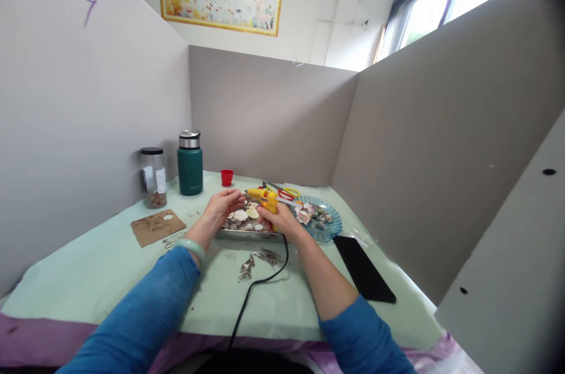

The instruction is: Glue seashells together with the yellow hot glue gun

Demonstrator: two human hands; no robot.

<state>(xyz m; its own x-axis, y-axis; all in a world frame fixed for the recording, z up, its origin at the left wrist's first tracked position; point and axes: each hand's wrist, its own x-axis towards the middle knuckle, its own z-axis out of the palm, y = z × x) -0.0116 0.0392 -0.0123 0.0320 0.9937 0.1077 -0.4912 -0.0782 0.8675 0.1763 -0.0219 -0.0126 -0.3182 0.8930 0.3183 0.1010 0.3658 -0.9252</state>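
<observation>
My right hand point(276, 221) grips a yellow hot glue gun point(265, 197), its nozzle pointing left and a pale glue stick point(289, 202) jutting from the back. Close to the nozzle, my left hand point(226, 204) is closed in a pinch; what sits between the fingertips is too small to make out. Both hands hover over a metal tray point(247, 234) filled with white shells point(241, 215) and small stones. From the gun a black cord point(260, 281) curves down to the table's front edge. Several metal clips point(247, 268) lie in front of the tray.
Right of the tray, a blue scalloped plate point(334, 227) holds shells; a black flat slab point(364, 268) lies nearer. Scissors point(289, 192) and a red cup point(226, 178) are behind. Leftward stand a green flask point(190, 168), a jar point(153, 179) and a flat cardboard piece point(154, 229). Partitions enclose three sides.
</observation>
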